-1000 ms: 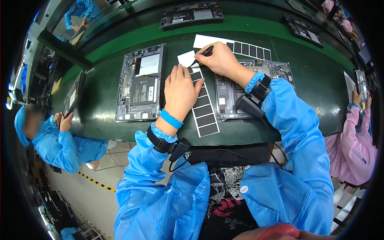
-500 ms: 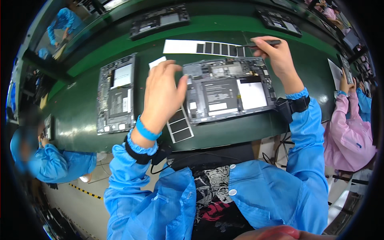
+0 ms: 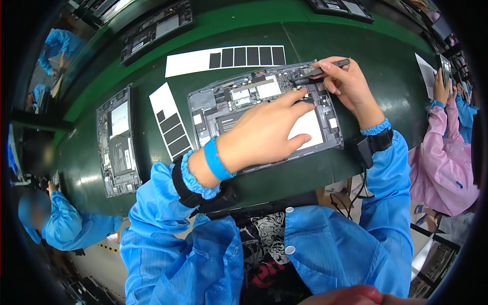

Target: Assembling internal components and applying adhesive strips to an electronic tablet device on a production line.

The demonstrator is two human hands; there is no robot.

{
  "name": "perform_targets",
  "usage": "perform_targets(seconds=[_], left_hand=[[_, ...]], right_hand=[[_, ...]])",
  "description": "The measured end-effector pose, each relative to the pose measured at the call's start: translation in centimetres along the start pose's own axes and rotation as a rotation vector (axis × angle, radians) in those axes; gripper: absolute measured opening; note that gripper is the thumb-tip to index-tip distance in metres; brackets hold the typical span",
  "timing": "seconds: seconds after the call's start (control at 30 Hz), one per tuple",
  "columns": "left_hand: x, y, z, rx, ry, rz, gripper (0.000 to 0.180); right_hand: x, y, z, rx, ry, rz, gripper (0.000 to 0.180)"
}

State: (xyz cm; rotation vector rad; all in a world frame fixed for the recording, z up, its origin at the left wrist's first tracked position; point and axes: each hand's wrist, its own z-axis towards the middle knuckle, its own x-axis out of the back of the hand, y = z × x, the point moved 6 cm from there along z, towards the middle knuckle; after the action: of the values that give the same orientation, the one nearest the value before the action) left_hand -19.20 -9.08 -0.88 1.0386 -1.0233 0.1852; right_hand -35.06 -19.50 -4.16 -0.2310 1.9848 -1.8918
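In the head view, pinching slim dark tweezers (image 3: 315, 73) with the right hand (image 3: 347, 85), nearer the upper-right corner of a grey laptop base (image 3: 203, 99) — lying down-left of this grip, lengthwise roughly left to right. Holding the left hand (image 3: 267, 127) spread over its middle. Flat, rectangular, hard-looking — finely bumpy inside.

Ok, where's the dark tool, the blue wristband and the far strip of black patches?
Dark tool (image 3: 337, 65), head view: its handle.
Blue wristband (image 3: 215, 159), head view: middle of the band.
Far strip (image 3: 227, 57), head view: a black patch.
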Motion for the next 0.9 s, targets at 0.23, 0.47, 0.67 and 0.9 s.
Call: perform_targets(seconds=[0.23, 0.47, 0.67, 0.9], left_hand=[[-0.4, 0.3, -0.2, -0.019, 0.045, 0.061, 0.037], [0.0, 0.3, -0.2, -0.017, 0.053, 0.096, 0.035], [0.0, 1.1, -0.3, -0.060, 0.102, 0.184, 0.041], [-0.2, 0.5, -0.5, -0.070, 0.189, 0.438, 0.064]], right_hand=[[0.5, 0.7, 0.5, -0.034, 0.014, -0.020, 0.021], [0.5, 0.8, 0.9, -0.055, 0.070, -0.053, 0.020], [0.5, 0.7, 0.6, -0.060, 0.075, -0.059, 0.019], [0.3, 0.9, 0.4, -0.002, 0.078, -0.051, 0.021]])
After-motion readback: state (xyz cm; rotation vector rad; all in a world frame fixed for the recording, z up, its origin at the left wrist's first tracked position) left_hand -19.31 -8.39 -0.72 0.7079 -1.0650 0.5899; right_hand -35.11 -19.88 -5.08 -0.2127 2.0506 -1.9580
